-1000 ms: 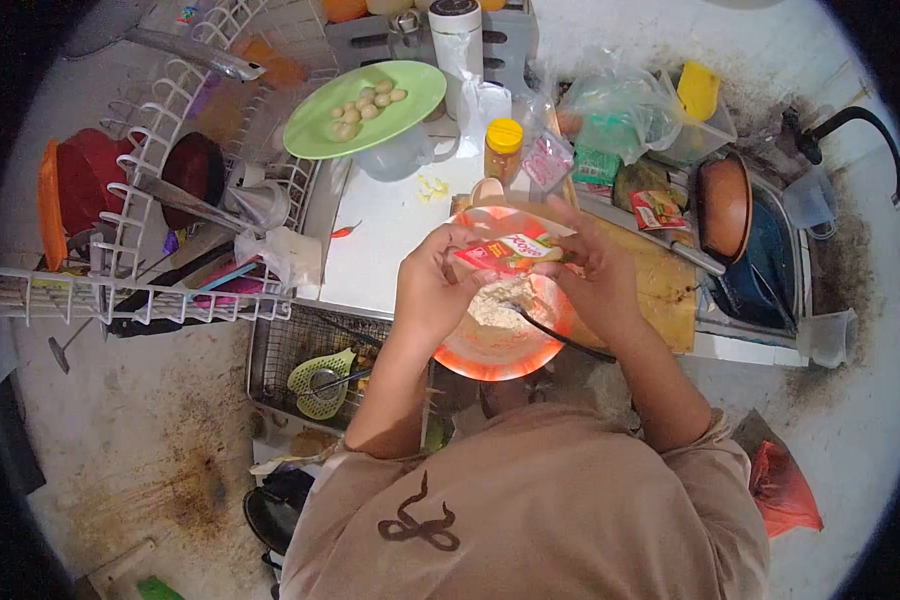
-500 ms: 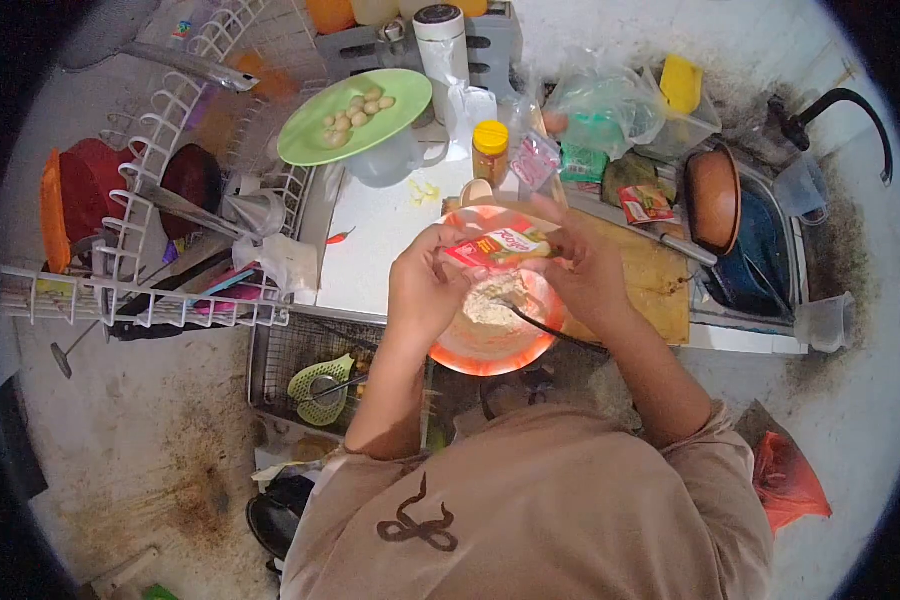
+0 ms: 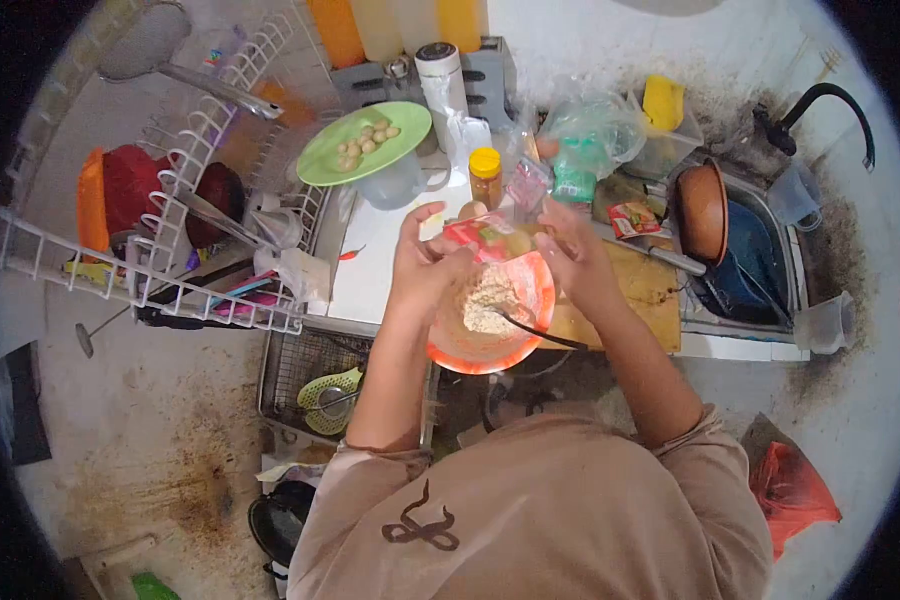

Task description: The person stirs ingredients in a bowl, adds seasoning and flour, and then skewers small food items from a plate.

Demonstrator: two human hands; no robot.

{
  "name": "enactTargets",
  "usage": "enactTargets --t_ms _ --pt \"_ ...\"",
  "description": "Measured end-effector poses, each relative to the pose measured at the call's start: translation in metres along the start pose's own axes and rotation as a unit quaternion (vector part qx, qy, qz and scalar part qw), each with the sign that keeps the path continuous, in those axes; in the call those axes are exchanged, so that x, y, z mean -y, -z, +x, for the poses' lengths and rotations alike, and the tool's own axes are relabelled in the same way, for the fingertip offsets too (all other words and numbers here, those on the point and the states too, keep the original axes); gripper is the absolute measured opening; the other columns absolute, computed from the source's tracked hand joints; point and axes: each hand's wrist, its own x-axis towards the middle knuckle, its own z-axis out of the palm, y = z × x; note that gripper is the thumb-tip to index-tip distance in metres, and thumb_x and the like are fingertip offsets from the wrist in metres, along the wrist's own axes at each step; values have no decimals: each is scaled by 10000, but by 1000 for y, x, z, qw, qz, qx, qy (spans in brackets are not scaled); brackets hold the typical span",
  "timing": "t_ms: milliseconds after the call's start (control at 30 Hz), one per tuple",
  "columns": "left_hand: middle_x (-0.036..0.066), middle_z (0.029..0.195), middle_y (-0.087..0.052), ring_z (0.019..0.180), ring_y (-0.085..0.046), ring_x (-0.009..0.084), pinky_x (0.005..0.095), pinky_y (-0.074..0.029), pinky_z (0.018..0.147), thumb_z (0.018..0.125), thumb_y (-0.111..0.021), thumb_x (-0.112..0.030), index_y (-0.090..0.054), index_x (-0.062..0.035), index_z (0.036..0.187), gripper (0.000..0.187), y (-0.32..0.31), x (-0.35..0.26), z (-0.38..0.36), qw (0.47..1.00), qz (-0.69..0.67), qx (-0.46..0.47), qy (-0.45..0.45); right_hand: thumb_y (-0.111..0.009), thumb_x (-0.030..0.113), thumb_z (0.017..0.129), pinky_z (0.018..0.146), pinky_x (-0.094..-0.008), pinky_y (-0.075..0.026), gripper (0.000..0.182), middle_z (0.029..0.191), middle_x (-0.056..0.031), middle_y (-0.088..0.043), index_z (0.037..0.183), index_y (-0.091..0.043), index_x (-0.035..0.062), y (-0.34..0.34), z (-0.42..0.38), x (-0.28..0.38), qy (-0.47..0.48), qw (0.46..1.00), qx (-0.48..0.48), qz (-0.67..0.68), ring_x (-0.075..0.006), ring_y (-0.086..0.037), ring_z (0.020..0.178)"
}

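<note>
Above the bowl, a red and yellow seasoning sachet (image 3: 478,236), blurred by motion, is stretched between my hands. My left hand (image 3: 422,258) pinches its left end with the thumb and fingers. At the sachet's right end my right hand (image 3: 578,258) grips the edge, its fingertips partly blurred. Under them stands an orange-rimmed bowl (image 3: 457,357) with a pale, crumbly flour mixture (image 3: 490,298) inside. A dark-handled utensil (image 3: 540,333) leans in the mixture, its handle pointing right over the rim.
Small pale balls lie on a green plate (image 3: 320,160) at back left. Behind the bowl stands a yellow-capped jar (image 3: 485,180). A wooden board (image 3: 640,300), a knife (image 3: 678,260) and another sachet (image 3: 634,219) lie right, beside the sink (image 3: 745,265) with a brown pan (image 3: 703,210). A dish rack (image 3: 150,290) is left.
My hands have risen slightly, and the sachet has tilted so its printed front shows less clearly. My left fingers have spread upward. The camera view has shifted a little.
</note>
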Motion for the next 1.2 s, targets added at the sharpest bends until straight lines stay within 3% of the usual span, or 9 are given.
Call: enactTargets --t_ms 100,133,200,433,633,767,867,967,1200 --pt "46 667 -593 437 -407 23 156 -258 385 674 -556 51 -341 -45 1182 561 11 -10 -5 997 29 -56 -41 -642 94 716 735 -289 -443 372 971 -98 -546 1060 -511 38 22 -6 40 -45 983 112 -140 -172 -535 904" --pt "74 671 -600 467 -498 58 160 -325 372 671 -581 48 -416 -24 1140 502 23 -10 -6 996 26 -76 -44 -651 124 710 738 -295 -439 361 973 -98 -543 1038 -527 37 30 -10 50 1 972 181 -151 -186 -535 899" --pt "76 674 -600 413 -444 45 164 -276 334 684 -589 11 -490 -20 1066 396 58 -8 -8 994 -3 -105 -25 -668 185 697 742 -308 -432 349 977 -100 -535 993 -559 35 45 -20 66 94 928 316 -172 -215 -536 888" --pt "42 678 -590 381 -356 46 163 -218 309 715 -604 -106 -601 -49 851 147 139 33 18 953 -7 -295 70 -674 218 670 761 -337 -432 393 941 -107 -527 996 -555 34 50 -46 68 155 884 385 -214 -273 -530 861" --pt "77 706 -596 372 -362 89 217 -237 313 700 -624 -135 -598 -36 793 139 148 61 69 946 -13 -306 104 -492 55 741 716 -347 -456 177 960 -139 -527 899 -553 3 36 -47 79 124 793 397 -444 -297 -547 854" --pt "63 798 -600 387 -388 104 223 -256 320 715 -593 -131 -559 -26 1013 318 143 61 81 965 35 -239 104 -478 91 742 609 -357 -481 191 800 -120 -591 875 -607 44 20 -38 79 130 719 384 -565 -265 -594 748" --pt "38 899 -595 388 -407 108 235 -273 318 729 -573 -128 -397 -55 1218 524 126 55 77 959 104 -250 81 -489 91 718 551 -367 -478 155 718 -117 -604 787 -623 54 6 -29 69 116 648 418 -626 -256 -607 692" --pt "42 1040 -554 434 -453 108 239 -315 349 736 -565 -127 -245 -105 1309 657 137 61 82 961 143 -231 57 -482 105 734 545 -380 -478 183 797 -128 -625 795 -643 43 -3 -16 74 113 632 462 -612 -256 -619 719" --pt "62 1212 -430 754 -523 115 226 -404 605 763 -544 -106 -333 -93 1259 540 156 90 63 951 250 -166 -75 -481 102 707 574 -393 -474 166 727 -142 -609 760 -630 49 5 1 99 115 639 455 -610 -280 -606 687"
